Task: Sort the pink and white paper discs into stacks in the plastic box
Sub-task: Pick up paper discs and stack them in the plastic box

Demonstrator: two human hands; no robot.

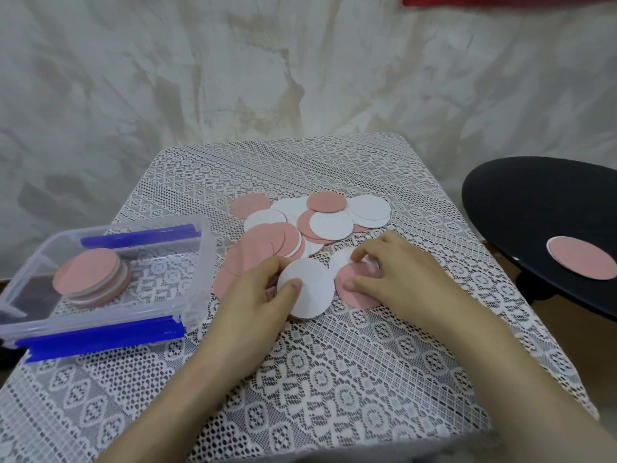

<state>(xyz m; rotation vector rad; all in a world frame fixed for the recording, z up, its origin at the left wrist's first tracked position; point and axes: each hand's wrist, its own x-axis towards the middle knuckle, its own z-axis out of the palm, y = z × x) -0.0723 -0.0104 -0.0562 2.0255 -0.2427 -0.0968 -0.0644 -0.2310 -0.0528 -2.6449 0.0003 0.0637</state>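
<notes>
The left hand (263, 295) is gripping a white disc (312, 297), thumb pressing on its top face and the other fingers tucked beneath, just to the right of the plastic box (204, 259). The right hand (397, 272) is working a little farther right of the box, its fingers curling down over a pink disc (359, 295) and its thumb bearing on the disc's near part; I cannot tell whether that disc is leaving the cloth. The white disc and the pink one are lying edge to edge, the white slightly overlapping.

Beyond the box's far right corner, the loose pile of discs (310, 222) is spreading out, pink and white overlapping at random. Inside the box, toward its left half, a stack (90, 275) is sitting with a pink disc on top and paler edges showing below. The box's blue clasp (103, 339) is hanging open along its near side.

Everything is resting on a lace tablecloth (334, 379). Well to the right of the box, off the cloth, a black round surface (534, 208) is carrying one stray pink disc (582, 262).
</notes>
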